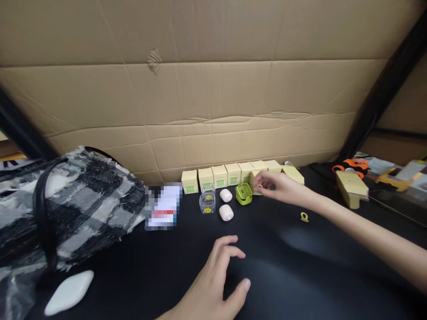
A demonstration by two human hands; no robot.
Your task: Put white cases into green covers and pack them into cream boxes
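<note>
My right hand (268, 184) reaches across to a small pale yellow box (255, 178), thumb and fingers pinched together. A tiny yellowish bit shows at the fingertips, too small to name. Just left of it sits a green earbud case cover (244, 194), its lid tilted up. Two white earbud cases (226, 213) lie farther left, beside a clear plastic case (207, 203) with yellow round stickers. Below the right forearm lies a small yellow ring-shaped clip (304, 217). In the foreground my left hand (215, 275) hovers over the black tabletop, fingers curved and apart, holding nothing.
Several pale yellow boxes (219, 177) line the cardboard wall (213, 98). At left are a plaid fabric bag (96, 195), a white flat object (69, 292) and a blurred sheet (165, 206). Another yellow box (351, 189) and orange-handled scissors (354, 166) are at right.
</note>
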